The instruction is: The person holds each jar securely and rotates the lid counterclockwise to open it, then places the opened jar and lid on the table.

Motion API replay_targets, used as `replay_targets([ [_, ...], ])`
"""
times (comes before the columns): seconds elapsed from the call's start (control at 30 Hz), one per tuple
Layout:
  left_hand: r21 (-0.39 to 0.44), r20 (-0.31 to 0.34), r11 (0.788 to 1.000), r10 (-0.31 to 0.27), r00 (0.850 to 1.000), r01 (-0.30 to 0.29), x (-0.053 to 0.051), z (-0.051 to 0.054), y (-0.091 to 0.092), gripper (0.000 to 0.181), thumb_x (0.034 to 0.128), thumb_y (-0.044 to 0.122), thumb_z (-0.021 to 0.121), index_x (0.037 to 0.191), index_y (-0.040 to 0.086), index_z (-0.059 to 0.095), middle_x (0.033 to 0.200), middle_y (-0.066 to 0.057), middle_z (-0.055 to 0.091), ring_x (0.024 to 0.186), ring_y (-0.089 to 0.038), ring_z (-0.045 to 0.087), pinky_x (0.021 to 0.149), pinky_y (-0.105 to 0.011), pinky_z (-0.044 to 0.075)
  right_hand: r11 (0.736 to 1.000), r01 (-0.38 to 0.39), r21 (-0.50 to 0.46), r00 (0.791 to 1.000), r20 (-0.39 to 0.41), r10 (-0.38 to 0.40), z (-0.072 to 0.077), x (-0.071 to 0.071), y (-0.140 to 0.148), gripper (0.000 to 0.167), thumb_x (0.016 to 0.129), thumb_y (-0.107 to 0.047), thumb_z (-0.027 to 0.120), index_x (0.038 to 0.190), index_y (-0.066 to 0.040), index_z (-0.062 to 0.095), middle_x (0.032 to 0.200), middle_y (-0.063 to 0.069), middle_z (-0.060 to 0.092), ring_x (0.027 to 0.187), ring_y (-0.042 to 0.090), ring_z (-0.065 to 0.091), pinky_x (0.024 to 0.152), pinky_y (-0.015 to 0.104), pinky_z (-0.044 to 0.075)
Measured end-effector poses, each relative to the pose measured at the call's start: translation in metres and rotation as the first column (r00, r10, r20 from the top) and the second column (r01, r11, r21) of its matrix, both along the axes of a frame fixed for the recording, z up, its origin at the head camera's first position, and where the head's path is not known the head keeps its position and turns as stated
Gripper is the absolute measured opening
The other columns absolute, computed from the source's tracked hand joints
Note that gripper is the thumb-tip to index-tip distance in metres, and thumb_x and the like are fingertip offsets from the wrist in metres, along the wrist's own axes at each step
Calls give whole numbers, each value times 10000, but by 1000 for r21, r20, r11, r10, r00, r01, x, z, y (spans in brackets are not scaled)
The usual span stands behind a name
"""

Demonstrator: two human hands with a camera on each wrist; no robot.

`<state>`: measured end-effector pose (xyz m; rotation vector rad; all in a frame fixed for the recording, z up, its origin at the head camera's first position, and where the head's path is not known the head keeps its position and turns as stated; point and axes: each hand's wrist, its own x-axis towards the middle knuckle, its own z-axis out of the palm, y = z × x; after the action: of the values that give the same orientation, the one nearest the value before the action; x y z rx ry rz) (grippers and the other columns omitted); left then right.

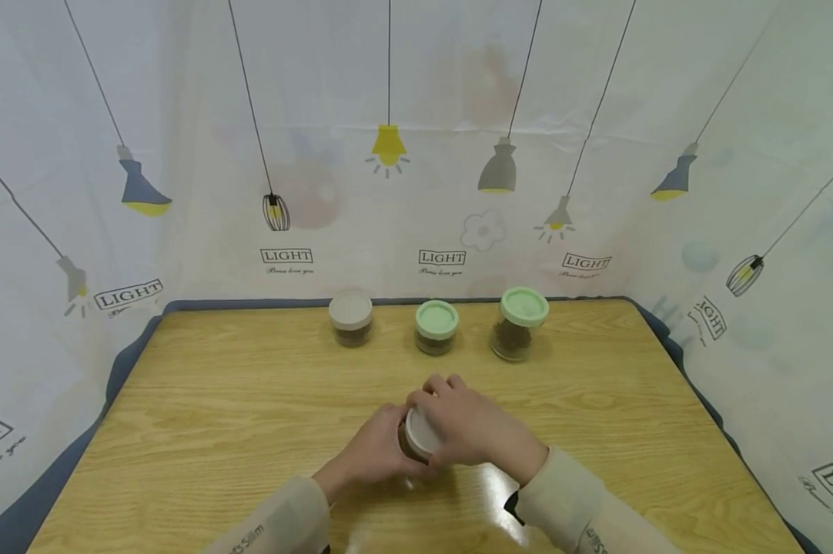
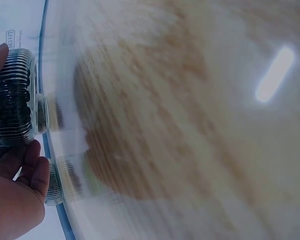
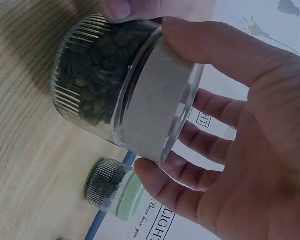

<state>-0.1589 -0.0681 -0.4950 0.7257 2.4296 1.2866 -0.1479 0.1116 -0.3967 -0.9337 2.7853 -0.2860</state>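
Note:
A ribbed clear jar (image 3: 92,75) with a white lid (image 1: 422,432) is held just above the near middle of the table. Dark, bean-like pieces fill much of it. My left hand (image 1: 378,446) grips the jar's body; in the left wrist view its thumb and fingers are on opposite sides of the ribbed wall (image 2: 12,95). My right hand (image 1: 475,427) has its thumb and fingers curled round the lid's rim. In the right wrist view the jar lies tilted, and the lid sits on its mouth. Part of the lid is hidden under the right hand in the head view.
Along the table's back edge stand three more jars: a low white-lidded one (image 1: 350,319), a low green-lidded one (image 1: 436,327) and a taller green-lidded one (image 1: 519,327). Behind the wooden table (image 1: 236,385) hangs a white cloth (image 1: 215,169) printed with lamps.

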Motion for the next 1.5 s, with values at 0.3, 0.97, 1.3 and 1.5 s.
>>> replay_targets([
  [0.3, -19, 4, 1000, 17, 1000, -17, 4, -1, 0, 792, 647, 488, 866, 1309, 201, 541, 1192, 88, 627, 1086, -114, 580, 955, -358, 483, 998, -18, 55, 1000, -6, 18, 3, 0, 1, 906, 646, -485, 872, 1407, -229, 453, 1385, 76, 483, 1213, 300, 501, 870, 477, 516],
  [0.97, 32, -27, 999, -9, 1000, 10, 0, -5, 3, 687, 660, 430, 880, 1264, 311, 573, 1160, 172, 651, 1042, -49, 607, 988, -374, 462, 971, 219, 96, 973, -98, -209, -8, 9, -8, 698, 758, -652, 680, 1189, -117, 555, 1058, 92, 540, 877, 243, 556, 596, 399, 525],
  [1.3, -24, -16, 1000, -3, 1000, 3, 0, -4, 2, 837, 656, 583, 827, 1361, 278, 495, 1212, 124, 617, 1054, -100, 558, 902, -318, 493, 1000, -3, -10, 1000, 10, 3, -2, 0, 2, 609, 704, -323, 822, 1238, -186, 564, 1192, 57, 520, 1023, 246, 493, 727, 369, 522],
  [1.5, -25, 5, 1000, 12, 1000, -12, 0, -4, 3, 841, 649, 579, 833, 1353, 275, 489, 1208, 119, 608, 1057, -95, 567, 921, -334, 487, 1000, -27, -14, 999, 19, 27, 4, 1, 3, 745, 646, -340, 898, 1291, -219, 547, 1314, 62, 483, 1144, 292, 490, 809, 463, 516],
])
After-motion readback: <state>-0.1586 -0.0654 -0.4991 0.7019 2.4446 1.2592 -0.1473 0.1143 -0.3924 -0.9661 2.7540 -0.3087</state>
